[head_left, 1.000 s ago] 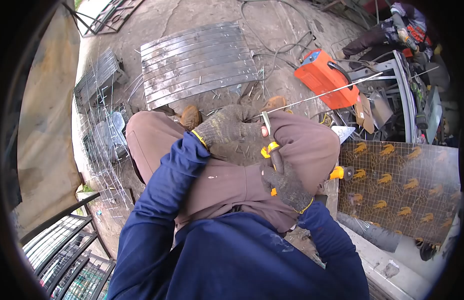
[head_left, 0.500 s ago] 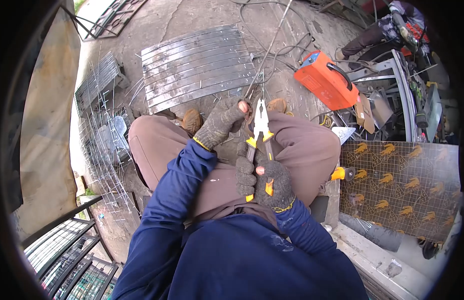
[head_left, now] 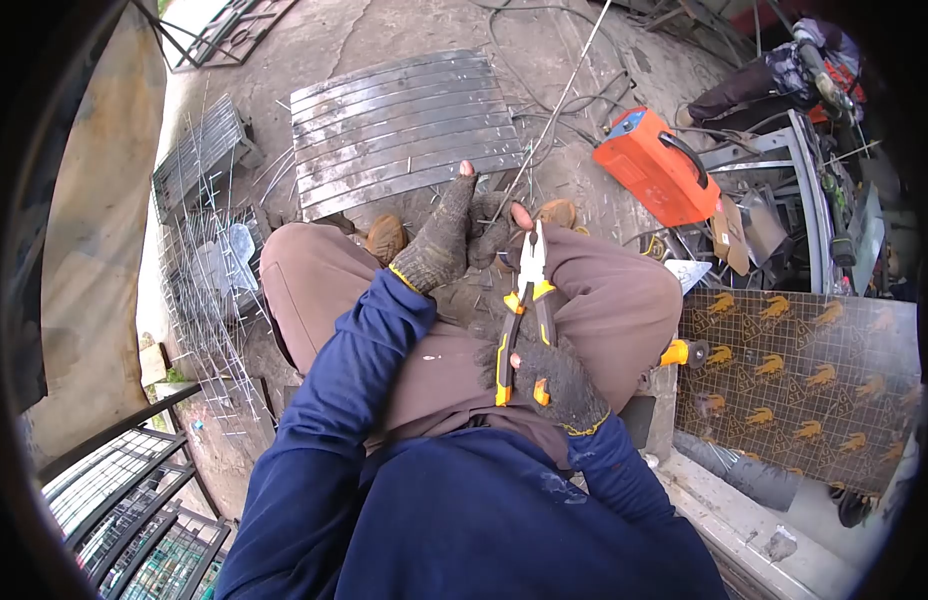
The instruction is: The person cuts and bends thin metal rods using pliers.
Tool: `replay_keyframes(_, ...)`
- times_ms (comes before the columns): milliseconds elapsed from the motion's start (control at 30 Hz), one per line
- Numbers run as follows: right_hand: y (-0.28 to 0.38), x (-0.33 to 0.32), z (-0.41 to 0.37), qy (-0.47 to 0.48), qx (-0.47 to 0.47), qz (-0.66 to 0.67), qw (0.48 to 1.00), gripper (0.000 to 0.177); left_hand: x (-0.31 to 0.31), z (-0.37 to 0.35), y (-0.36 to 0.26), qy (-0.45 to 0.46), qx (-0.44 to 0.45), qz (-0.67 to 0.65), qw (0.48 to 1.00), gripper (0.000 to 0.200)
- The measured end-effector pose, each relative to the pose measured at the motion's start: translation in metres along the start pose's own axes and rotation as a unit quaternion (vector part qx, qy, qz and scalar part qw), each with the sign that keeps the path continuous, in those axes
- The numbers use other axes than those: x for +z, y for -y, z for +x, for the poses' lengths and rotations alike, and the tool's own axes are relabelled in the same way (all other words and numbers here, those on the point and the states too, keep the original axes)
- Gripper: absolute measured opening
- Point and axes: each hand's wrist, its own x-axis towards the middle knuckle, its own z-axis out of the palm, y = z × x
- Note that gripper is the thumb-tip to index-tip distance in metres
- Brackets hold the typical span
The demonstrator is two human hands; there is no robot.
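My right hand [head_left: 562, 385], in a dark knit glove with bare fingertips, grips a pair of combination pliers [head_left: 532, 262] with yellow-and-black handles. The handles are spread and the jaws point away from me, slightly parted. Just left of the jaws is my left hand [head_left: 446, 235], gloved the same way, thumb raised and forefinger extended. Its other fingers are curled about the lower end of a long thin metal rod [head_left: 556, 110], which slants up and away to the right. The glove partly hides that end. Both hands are above my lap, between my knees.
A slatted metal panel [head_left: 404, 130] lies ahead on the concrete. An orange machine [head_left: 654, 165] with cables stands to the right, near a patterned board [head_left: 799, 380]. Wire mesh and thin rods [head_left: 209, 290] lie left. Another person [head_left: 774, 80] is at the upper right.
My left thumb has lifted and its forefinger has stretched out from a closed grip. The pliers' handles have spread wider in my right hand, and the rod has tilted farther right.
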Motion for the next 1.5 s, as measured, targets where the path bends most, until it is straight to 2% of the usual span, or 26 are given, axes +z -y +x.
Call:
replay_keyframes(33,0.005,0.001,0.0,-0.011,0.124,0.142,0.982,0.025,0.0,0.0,0.0,0.004,-0.008,-0.024,1.0,0.102)
replay_keyframes(200,0.022,0.003,-0.004,-0.011,0.137,0.161,0.977,0.021,0.0,-0.003,0.0,-0.03,-0.008,-0.063,0.998,0.103)
replay_keyframes(267,0.029,0.004,-0.003,-0.003,0.145,0.159,0.977,0.022,-0.006,-0.002,0.002,0.009,0.004,-0.074,0.997,0.104)
replay_keyframes(333,0.033,0.005,-0.001,-0.004,0.256,0.206,0.944,0.023,0.009,-0.006,-0.008,-0.022,-0.002,-0.053,0.998,0.104)
replay_keyframes(400,0.026,0.002,0.002,0.02,0.248,0.189,0.95,0.024,0.01,-0.005,-0.007,-0.053,-0.008,-0.032,0.998,0.105)
replay_keyframes(467,0.022,0.002,0.003,0.043,0.24,0.172,0.954,0.024,-0.002,0.003,0.004,0.024,-0.006,-0.029,0.999,0.107)
replay_keyframes(533,0.021,0.003,0.004,0.054,0.233,0.161,0.958,0.036,0.006,-0.001,0.0,0.018,-0.008,-0.022,1.0,0.106)
replay_keyframes(567,0.023,0.004,0.003,0.054,0.234,0.161,0.957,0.036,0.008,-0.003,-0.001,0.011,-0.012,-0.015,1.0,0.106)
replay_keyframes(633,0.034,0.007,0.003,0.063,0.192,0.172,0.964,0.051,0.003,-0.002,0.003,0.021,-0.011,0.016,1.0,0.105)
replay_keyframes(700,0.031,0.004,0.004,0.078,0.212,0.186,0.956,0.056,-0.002,-0.003,0.004,0.03,-0.008,0.047,0.998,0.103)
replay_keyframes(767,0.027,0.003,0.005,0.092,0.231,0.2,0.948,0.062,-0.003,-0.004,0.004,0.036,-0.004,0.05,0.998,0.086)
replay_keyframes(867,0.026,0.004,0.005,0.089,0.227,0.229,0.942,0.06,0.008,-0.008,-0.001,0.03,0.036,0.011,0.999,0.076)
replay_keyframes(900,0.03,0.005,0.005,0.08,0.228,0.232,0.942,0.059,0.011,-0.009,0.0,0.03,0.035,0.011,0.999,0.076)
replay_keyframes(967,0.034,0.006,0.004,0.071,0.23,0.235,0.942,0.058,0.015,-0.009,0.001,0.002,0.032,0.098,0.995,0.096)
replay_keyframes(1033,0.036,0.002,0.001,0.08,0.186,0.11,0.973,0.05,0.009,-0.011,0.0,0.028,0.016,0.105,0.994,0.093)
replay_keyframes(1067,0.034,0.002,0.0,0.08,0.186,0.11,0.973,0.05,0.006,-0.011,-0.001,0.052,0.0,0.112,0.992,0.091)
replay_keyframes(1133,0.026,0.0,-0.003,0.048,0.151,0.068,0.985,0.039,0.007,-0.006,0.004,0.043,-0.002,0.101,0.994,0.086)
replay_keyframes(1200,0.016,-0.002,-0.003,0.019,0.163,0.093,0.982,0.033,0.008,-0.004,0.005,0.034,-0.004,0.09,0.995,0.081)
replay_keyframes(1267,-0.001,-0.009,-0.006,-0.01,0.175,0.117,0.977,0.028,0.01,-0.006,0.001,-0.04,0.062,0.068,0.995,0.065)
replay_keyframes(1300,-0.008,-0.014,-0.008,0.005,-0.015,-0.034,0.999,0.026,0.007,-0.005,0.002,-0.039,0.061,0.068,0.995,0.065)
replay_keyframes(1333,-0.013,-0.018,-0.01,0.02,-0.205,-0.183,0.961,0.024,0.0,-0.004,0.004,-0.016,0.084,0.14,0.986,0.059)
replay_keyframes(1367,-0.019,-0.02,-0.012,0.021,-0.205,-0.183,0.961,0.024,-0.005,-0.003,0.006,0.007,0.106,0.211,0.972,0.054)
replay_keyframes(1400,-0.019,-0.018,-0.011,-0.001,-0.046,-0.02,0.999,0.023,-0.002,-0.006,0.001,0.044,0.089,0.237,0.966,0.041)
replay_keyframes(1433,-0.019,-0.018,-0.011,-0.022,0.115,0.144,0.983,0.023,0.0,-0.008,0.004,0.043,0.089,0.237,0.966,0.041)
replay_keyframes(1467,-0.018,-0.019,-0.011,-0.021,0.115,0.143,0.983,0.023,0.003,-0.009,0.009,0.059,0.066,0.242,0.966,0.034)
replay_keyframes(1500,-0.015,-0.019,-0.012,-0.008,0.071,0.049,0.996,0.025,0.006,-0.01,0.011,0.075,0.042,0.246,0.965,0.028)
